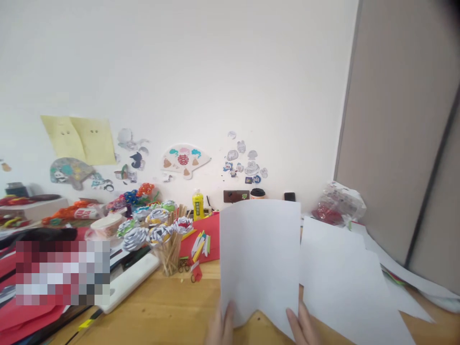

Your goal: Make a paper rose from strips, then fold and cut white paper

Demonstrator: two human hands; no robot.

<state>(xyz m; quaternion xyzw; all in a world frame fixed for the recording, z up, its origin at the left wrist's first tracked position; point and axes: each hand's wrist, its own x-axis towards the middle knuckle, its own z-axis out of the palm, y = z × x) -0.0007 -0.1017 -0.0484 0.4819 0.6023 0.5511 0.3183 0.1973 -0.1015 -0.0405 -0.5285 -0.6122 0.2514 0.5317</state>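
Observation:
A white paper sheet [260,263] stands upright above the wooden table [179,306], its lower edge bowed. My left hand [222,325] pinches its lower left corner, the thumb on the near face. At the lower right corner my right hand [302,323] grips the same sheet in the same way. More white sheets [345,282] lie fanned out on the table just to the right.
Rolled paper flowers [160,235] stand on sticks in a holder left of centre. Behind are red paper [212,235], a yellow bottle [198,205] and a lidded cup [258,193]. A white power strip [131,282] lies left; a plastic bag [339,203] sits back right.

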